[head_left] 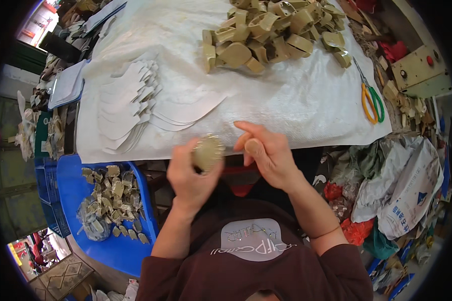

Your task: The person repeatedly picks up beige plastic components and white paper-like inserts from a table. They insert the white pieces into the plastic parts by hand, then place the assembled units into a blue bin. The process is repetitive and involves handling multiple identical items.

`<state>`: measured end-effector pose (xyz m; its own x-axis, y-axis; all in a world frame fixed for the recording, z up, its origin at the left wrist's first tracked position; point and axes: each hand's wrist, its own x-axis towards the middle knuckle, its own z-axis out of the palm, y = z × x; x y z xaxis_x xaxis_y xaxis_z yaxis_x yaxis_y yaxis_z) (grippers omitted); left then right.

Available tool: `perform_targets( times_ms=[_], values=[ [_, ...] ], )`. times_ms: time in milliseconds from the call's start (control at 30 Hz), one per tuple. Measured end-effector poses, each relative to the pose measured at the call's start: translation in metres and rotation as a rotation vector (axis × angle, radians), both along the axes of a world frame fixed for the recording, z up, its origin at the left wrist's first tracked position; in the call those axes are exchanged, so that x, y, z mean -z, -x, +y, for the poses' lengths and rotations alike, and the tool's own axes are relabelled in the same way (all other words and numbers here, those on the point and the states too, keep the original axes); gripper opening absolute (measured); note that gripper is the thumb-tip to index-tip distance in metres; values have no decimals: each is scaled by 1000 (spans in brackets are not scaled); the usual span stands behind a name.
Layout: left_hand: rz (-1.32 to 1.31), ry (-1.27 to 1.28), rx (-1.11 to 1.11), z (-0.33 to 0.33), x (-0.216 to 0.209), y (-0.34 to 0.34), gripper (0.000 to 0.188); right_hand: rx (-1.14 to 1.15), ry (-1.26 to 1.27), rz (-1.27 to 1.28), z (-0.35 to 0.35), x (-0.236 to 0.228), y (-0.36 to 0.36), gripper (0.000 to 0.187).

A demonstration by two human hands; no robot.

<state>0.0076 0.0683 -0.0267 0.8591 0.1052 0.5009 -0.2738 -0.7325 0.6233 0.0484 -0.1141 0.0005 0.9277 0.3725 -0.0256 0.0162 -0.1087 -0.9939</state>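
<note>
My left hand is closed around a beige, rounded heel-like piece with a shiny, toothed edge, held up just in front of the table's near edge. To its right, my right hand holds nothing that I can see; its index finger reaches toward the piece without touching it, and the thumb stands apart. Beyond my hands, thin white curved cut pieces lie in overlapping rows on the white sheet over the table. Farther back sits a heap of glossy beige heel-like pieces.
Scissors with orange and green handles lie at the table's right side. At left, a blue plastic chair carries many small beige-gold pieces and a clear bag. Plastic bags crowd the right; a control box stands beyond.
</note>
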Motion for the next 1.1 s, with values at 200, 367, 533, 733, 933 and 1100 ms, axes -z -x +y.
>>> perform_targets(
  times_ms=[200,367,533,733,933,1100],
  values=[
    [41,12,-643,133,40,53,49,109,367,-753,24,9,-42,20],
    [149,-530,-1301,233,54,106,55,117,462,-769,39,11,-50,18],
    [-83,-357,-771,169,19,54,40,108,491,-817,58,12,-59,17],
    [-159,-160,-10,52,-7,-13,36,41,575,-845,66,23,-71,7],
    [-118,-369,-86,43,13,-28,32,103,531,-904,64,23,-70,4],
    [-65,-247,-50,38,10,-26,31,333,188,-708,18,14,-71,11]
  ],
)
